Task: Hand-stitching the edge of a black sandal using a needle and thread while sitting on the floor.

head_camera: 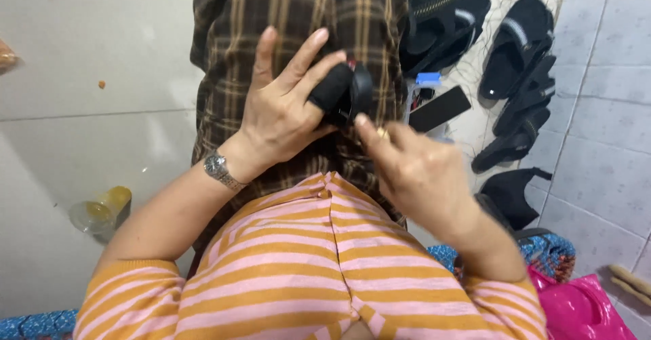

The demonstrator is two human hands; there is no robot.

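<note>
Left hand [281,109] pinching small black device [346,92] steady over brown plaid cloth [298,14]; right hand [417,167] fingertips closed at its edge, working it.

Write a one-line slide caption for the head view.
Left hand and right hand work a small black object against brown plaid cloth, sandals nearby.

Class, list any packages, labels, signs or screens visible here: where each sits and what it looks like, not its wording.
Small blue-and-white box: on the floor beside the black sandals, rectangular.
Flat black slab: just below that box, dark rectangle; whether it is a screen cannot be told.
Pink bag: lower right, glossy.
</note>
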